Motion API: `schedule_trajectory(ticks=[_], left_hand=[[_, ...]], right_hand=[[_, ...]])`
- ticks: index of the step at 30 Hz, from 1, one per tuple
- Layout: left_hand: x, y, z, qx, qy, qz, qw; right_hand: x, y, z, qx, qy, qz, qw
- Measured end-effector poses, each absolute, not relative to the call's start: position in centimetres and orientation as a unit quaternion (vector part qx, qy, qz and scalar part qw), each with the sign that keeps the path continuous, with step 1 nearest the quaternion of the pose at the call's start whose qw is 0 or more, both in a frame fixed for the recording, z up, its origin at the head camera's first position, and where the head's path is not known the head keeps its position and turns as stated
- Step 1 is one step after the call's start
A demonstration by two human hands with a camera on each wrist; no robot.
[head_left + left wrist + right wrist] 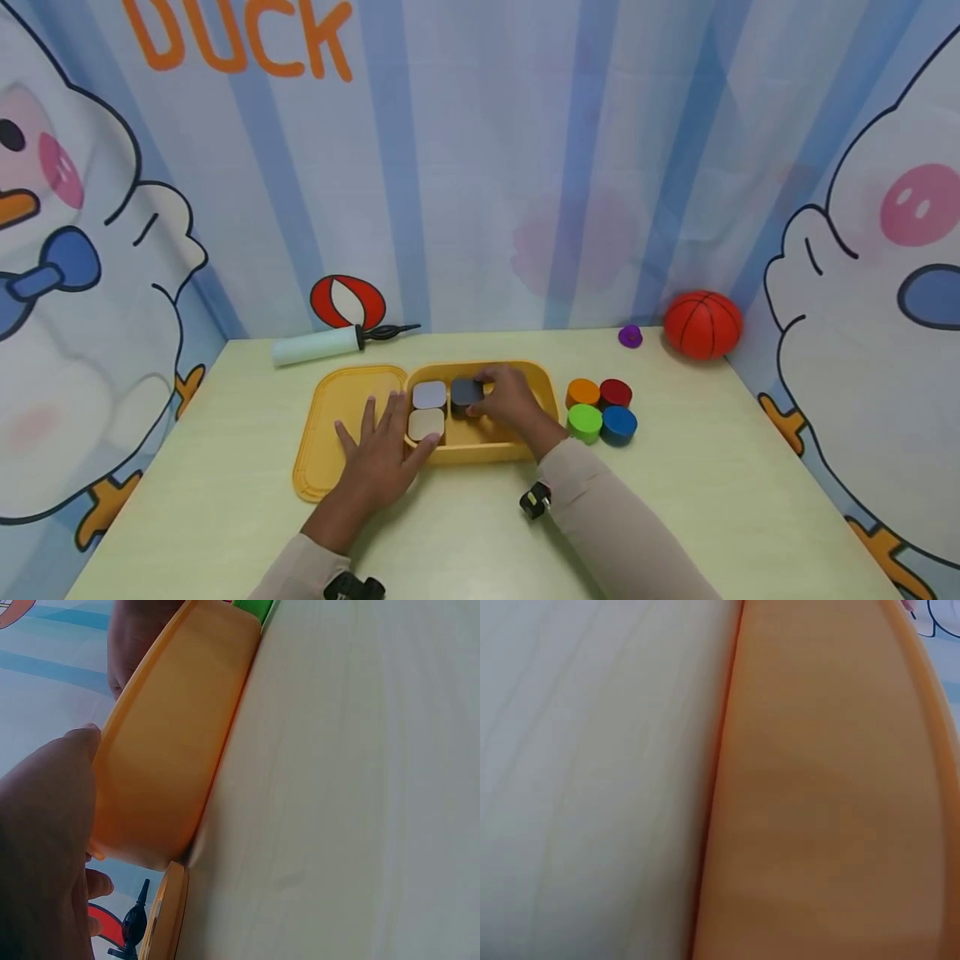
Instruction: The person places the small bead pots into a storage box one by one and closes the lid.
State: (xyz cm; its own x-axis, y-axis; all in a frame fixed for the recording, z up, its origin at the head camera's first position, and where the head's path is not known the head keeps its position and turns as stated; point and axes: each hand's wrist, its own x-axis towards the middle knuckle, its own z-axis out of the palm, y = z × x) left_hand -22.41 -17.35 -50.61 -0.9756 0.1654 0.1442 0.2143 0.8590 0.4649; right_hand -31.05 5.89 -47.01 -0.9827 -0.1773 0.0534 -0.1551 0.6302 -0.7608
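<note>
A yellow box (480, 454) sits on the table, its outer wall filling much of the left wrist view (176, 742) and right wrist view (825, 780). Inside at the left, a pale lavender block (429, 393) lies behind a cream block (426, 423). My right hand (513, 404) reaches over the front rim and pinches a dark grey block (465, 395) beside the lavender one, inside the box. With fingers spread, my left hand (378, 467) rests at the box's left end, thumb at the rim. Under its fingers lies the flat yellow lid (318, 467).
Right of the box stand orange (582, 392), dark red (616, 394), green (584, 422) and blue (618, 426) round blocks. Toward the back are a pale hand pump (318, 346), a small purple thing (630, 336) and a red ball (702, 325). A printed curtain hangs behind.
</note>
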Motion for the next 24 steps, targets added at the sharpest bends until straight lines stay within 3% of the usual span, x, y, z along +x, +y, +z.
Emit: schedule_trajectory(ticks=[8, 24], left_hand=[[-22.32, -17.31, -50.42, -0.098, -0.963, -0.246, 0.048], [-22.33, -17.28, -50.34, -0.096, -0.962, -0.251, 0.042]], right_hand=[[-31.01, 5.94, -47.26, -0.127, 0.904, -0.409, 0.005], [-30.65, 5.95, -46.87, -0.109, 0.902, -0.417, 0.029]])
